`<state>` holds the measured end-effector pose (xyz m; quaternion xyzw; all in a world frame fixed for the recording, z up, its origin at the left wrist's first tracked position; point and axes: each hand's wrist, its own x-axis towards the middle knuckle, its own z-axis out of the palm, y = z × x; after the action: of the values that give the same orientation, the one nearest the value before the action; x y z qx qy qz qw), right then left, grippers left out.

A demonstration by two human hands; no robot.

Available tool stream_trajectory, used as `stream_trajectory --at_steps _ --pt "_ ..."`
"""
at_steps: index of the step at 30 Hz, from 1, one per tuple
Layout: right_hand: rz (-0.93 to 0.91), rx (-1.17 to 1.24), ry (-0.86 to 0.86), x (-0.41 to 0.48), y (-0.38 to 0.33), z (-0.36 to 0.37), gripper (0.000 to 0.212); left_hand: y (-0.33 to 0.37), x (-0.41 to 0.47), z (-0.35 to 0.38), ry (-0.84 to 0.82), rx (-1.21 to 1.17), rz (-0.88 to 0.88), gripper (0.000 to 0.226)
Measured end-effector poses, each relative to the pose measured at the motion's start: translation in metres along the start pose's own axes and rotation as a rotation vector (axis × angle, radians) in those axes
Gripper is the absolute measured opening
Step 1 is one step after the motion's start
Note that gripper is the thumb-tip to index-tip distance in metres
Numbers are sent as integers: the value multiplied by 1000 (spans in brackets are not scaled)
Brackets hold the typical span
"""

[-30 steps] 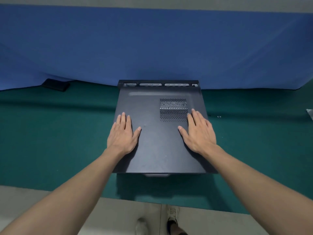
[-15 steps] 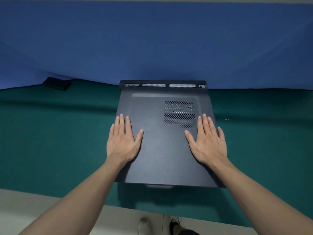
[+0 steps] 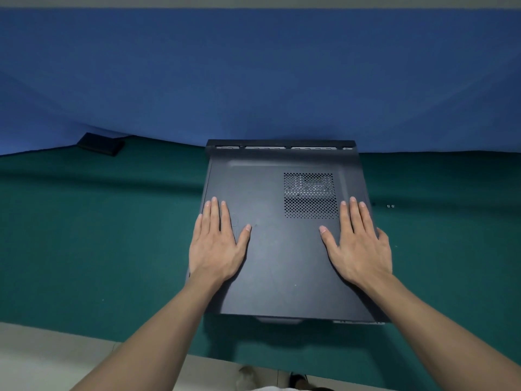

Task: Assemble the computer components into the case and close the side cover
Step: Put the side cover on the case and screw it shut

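A black computer case [image 3: 279,145] lies on its side on the green table, its dark side cover [image 3: 282,249] on top with a perforated vent patch [image 3: 310,196] at the upper right. My left hand [image 3: 217,246] lies flat on the cover's left part, fingers straight. Flat on the cover's right part, just right of the vent, is my right hand [image 3: 359,246], its little finger at the cover's right edge. A narrow strip of the case's far frame with slots shows beyond the cover. The case's inside is hidden.
The green table [image 3: 98,235] runs left and right of the case, with a blue backdrop [image 3: 253,80] behind. A small black object [image 3: 100,144] lies at the far left. Two tiny screws [image 3: 390,206] sit on the table to the right of the case.
My right hand has slid to the right across the cover, away from the vent toward the right edge. My left hand stays flat in about the same spot.
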<state>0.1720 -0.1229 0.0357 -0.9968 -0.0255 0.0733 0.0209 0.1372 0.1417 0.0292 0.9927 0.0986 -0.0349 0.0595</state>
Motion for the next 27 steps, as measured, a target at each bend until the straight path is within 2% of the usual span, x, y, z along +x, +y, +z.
stream_trajectory --at_steps 16,19,22,27 --pt "58 -5 3 8 -7 2 75 -3 15 2 0 7 15 83" --pt "183 87 -3 -5 -7 -2 77 -4 0 -3 26 -16 -91 72" --pt "251 145 9 -36 -1 1 81 -10 -28 -6 -18 -104 -250 69" --pt "257 201 41 -86 17 11 78 -20 -69 -6 -12 -194 -237 70"
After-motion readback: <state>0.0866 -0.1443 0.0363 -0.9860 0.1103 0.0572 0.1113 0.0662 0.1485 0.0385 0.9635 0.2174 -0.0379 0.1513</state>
